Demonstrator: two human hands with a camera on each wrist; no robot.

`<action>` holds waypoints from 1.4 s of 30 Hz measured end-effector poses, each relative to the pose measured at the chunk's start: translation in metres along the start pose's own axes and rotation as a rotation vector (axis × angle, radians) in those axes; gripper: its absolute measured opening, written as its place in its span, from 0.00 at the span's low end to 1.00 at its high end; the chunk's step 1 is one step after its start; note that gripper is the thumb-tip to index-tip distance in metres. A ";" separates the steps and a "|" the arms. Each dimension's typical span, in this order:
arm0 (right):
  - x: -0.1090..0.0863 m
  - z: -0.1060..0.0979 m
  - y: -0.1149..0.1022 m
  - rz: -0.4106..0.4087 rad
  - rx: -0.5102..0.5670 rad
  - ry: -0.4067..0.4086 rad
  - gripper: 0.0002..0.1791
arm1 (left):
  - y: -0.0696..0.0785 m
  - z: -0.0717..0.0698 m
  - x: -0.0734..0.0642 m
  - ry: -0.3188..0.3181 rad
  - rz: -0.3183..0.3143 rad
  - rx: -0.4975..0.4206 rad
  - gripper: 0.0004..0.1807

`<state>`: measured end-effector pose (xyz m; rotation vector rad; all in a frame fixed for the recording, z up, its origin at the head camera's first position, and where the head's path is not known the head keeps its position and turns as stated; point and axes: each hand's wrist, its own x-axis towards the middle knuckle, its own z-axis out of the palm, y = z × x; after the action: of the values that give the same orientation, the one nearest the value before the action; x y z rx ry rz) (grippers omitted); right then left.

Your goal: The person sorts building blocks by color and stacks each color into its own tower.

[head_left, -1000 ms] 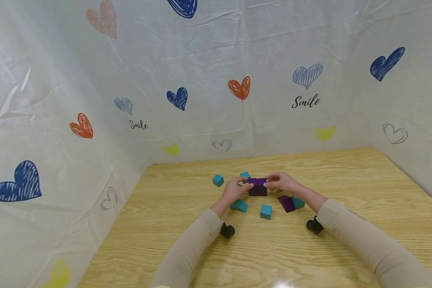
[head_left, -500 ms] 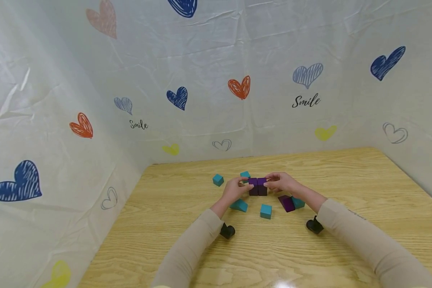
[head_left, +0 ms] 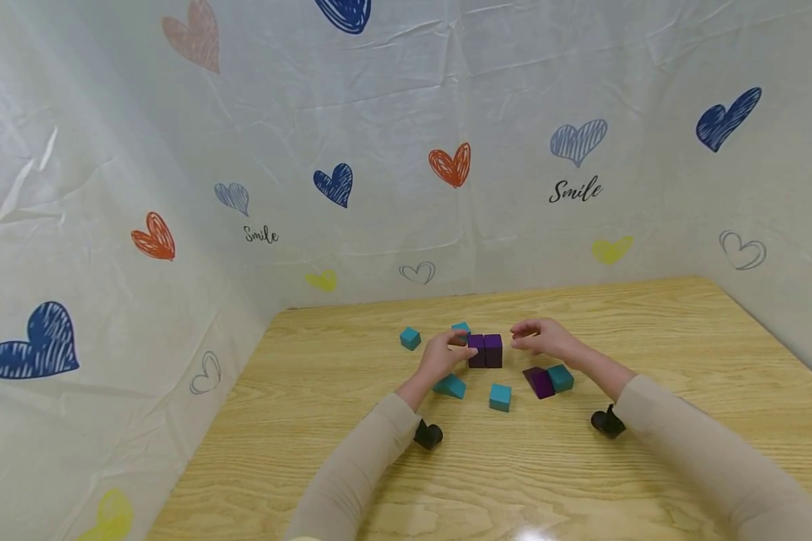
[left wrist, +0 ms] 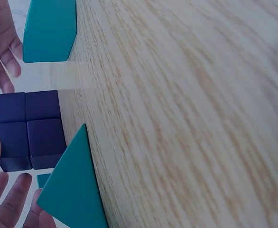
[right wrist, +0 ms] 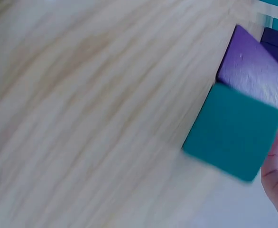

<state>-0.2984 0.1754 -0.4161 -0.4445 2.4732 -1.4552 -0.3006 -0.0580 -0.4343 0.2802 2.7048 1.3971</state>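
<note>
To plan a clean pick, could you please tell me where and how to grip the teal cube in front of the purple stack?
I'd pinch the teal cube by its left and right faces, coming down from the near side. It sits flat on the table, both faces look upright, and nothing touches it; the purple stack stands beyond it.

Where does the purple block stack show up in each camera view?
Head: purple block stack, slightly right of center, below mid-height.
Left wrist: purple block stack, left side, around mid-height.
Right wrist: purple block stack, upper right edge, partly hidden.
Shared landmark: right hand, seen in all three.
</note>
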 end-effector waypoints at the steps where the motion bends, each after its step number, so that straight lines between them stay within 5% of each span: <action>1: -0.002 -0.002 0.001 -0.012 -0.019 0.003 0.26 | 0.000 0.000 0.000 0.000 0.003 -0.005 0.25; 12: -0.027 -0.014 0.009 -0.133 -0.366 0.007 0.16 | -0.003 0.002 0.001 -0.009 0.023 -0.009 0.25; 22: -0.036 -0.002 0.013 -0.247 -0.611 -0.054 0.11 | -0.003 0.001 -0.001 -0.003 0.059 0.004 0.24; 42: -0.026 0.011 0.009 -0.286 -0.697 -0.023 0.04 | -0.004 0.001 -0.002 -0.010 0.083 -0.013 0.24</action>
<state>-0.2714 0.1806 -0.4279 -0.9606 2.9344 -0.5965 -0.2988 -0.0595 -0.4378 0.4023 2.7042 1.4302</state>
